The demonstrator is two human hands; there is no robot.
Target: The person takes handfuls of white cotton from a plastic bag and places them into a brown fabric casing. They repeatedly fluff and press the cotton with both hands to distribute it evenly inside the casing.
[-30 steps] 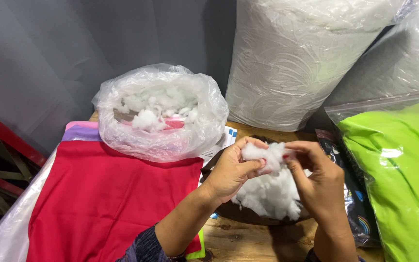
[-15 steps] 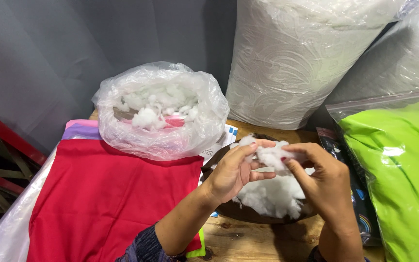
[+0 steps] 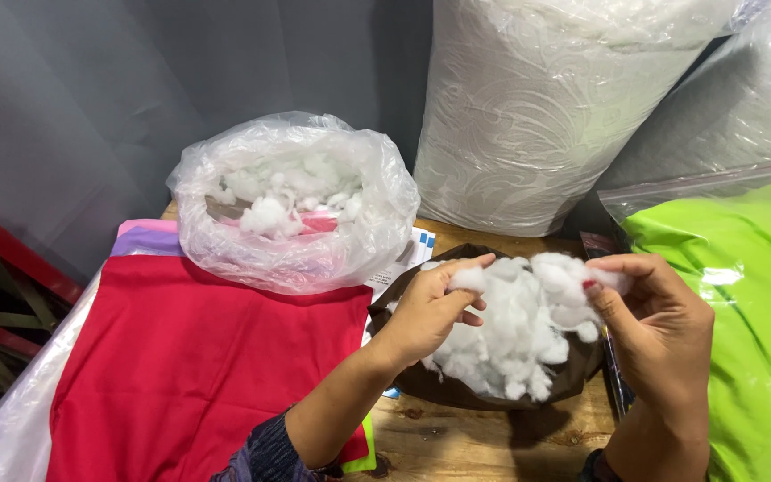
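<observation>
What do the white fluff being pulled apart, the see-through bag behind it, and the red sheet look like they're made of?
White fluff: likely synthetic fibre stuffing; wispy, matte clumps teased between the left hand and right hand. Clear bag: thin plastic film, glossy and crinkled, contents showing through. Red sheet: probably woven fabric; flat, matte, soft creases, though the weave is too fine to see.

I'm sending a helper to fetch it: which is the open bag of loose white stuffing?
Start at the red cloth on the wooden table. At its far edge sits the clear plastic bag, mouth open, with white fluff inside. The sacks behind are far larger and closed.
</observation>
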